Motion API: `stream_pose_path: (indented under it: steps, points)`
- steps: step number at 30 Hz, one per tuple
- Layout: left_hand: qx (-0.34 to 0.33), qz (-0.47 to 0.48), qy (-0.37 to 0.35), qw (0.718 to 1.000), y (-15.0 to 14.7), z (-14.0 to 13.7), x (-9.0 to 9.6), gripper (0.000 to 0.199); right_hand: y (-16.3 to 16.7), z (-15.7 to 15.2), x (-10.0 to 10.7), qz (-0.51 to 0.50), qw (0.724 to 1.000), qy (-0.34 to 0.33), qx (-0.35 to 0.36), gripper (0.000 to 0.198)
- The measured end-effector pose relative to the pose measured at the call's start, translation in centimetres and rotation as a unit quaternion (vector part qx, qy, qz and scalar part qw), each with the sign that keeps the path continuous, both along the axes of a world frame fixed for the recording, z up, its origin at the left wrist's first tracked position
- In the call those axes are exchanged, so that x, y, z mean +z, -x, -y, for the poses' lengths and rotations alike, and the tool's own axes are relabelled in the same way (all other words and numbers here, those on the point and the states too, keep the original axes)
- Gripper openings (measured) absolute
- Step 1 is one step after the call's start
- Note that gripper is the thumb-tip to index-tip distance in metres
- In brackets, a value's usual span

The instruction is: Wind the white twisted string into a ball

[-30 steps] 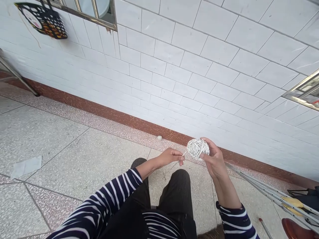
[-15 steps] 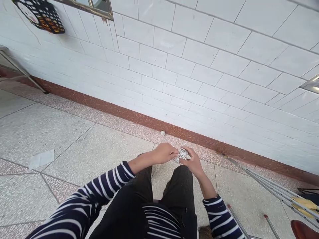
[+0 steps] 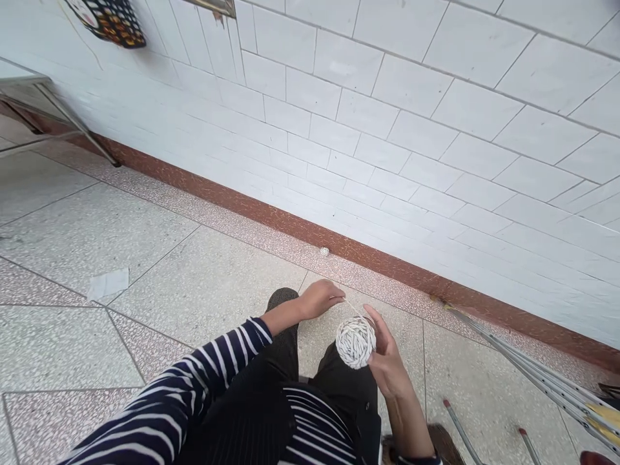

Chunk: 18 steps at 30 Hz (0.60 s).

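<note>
A round ball of white cord (image 3: pixel 355 341), with dark flecks, is above my knees. My right hand (image 3: pixel 391 368) grips it from the right, thumb and fingers curved around its side. To the upper left, the fingertips of my left hand (image 3: pixel 320 299) are pinched on a thin strand of cord (image 3: pixel 356 310). That strand runs straight from the pinch to the top of the ball. Part of the ball's right side is hidden behind my right fingers.
A small whitish ball (image 3: pixel 325 251) lies on the floor by the brown baseboard (image 3: pixel 378 261). Long metal poles (image 3: pixel 513 358) with yellow padding lean at the right. A pale sheet (image 3: pixel 109 284) lies on the floor at left, and a metal-legged table (image 3: pixel 48 97) stands behind it.
The cord ball has come down and nearer, and looks larger. My left fingers, close against the ball before, are now apart from it with a strand stretched between.
</note>
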State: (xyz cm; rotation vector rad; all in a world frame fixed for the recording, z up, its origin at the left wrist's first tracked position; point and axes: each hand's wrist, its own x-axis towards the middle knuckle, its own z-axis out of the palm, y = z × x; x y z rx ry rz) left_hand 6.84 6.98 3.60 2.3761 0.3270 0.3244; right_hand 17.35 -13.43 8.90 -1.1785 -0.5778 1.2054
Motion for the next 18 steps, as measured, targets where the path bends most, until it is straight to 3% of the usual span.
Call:
stream_pose_path:
  steps: [5,9,11,13,15,16,18]
  points:
    - [0.029,-0.058,0.106,0.992,1.4,3.1,-4.3,0.033,-0.2,2.5,0.6,-0.005,0.996,0.009,-0.091,0.077]
    - [0.029,-0.086,0.127,0.988,3.0,5.1,-5.4,0.03,-1.8,2.2,1.5,0.07,0.977,0.003,-0.2,0.069]
    - [-0.011,-0.08,0.083,0.993,3.8,6.0,-4.6,0.03,-2.6,1.1,1.6,0.183,0.953,0.036,-0.239,0.064]
    - [-0.042,-0.06,0.009,0.997,4.3,6.7,-3.2,0.03,-3.2,-0.5,0.9,0.33,0.904,0.088,-0.257,0.06]
    - [-0.052,-0.033,-0.074,0.995,4.4,7.1,-1.4,0.027,-3.4,-1.9,-0.6,0.424,0.868,0.13,-0.223,0.055]
    - [-0.053,-0.023,-0.113,0.992,4.4,7.0,-0.6,0.024,-3.3,-2.5,-1.6,0.43,0.872,0.14,-0.187,0.052]
    - [-0.051,-0.004,-0.183,0.982,4.3,6.5,0.4,0.021,-2.6,-2.9,-3.6,0.384,0.907,0.144,-0.096,0.048]
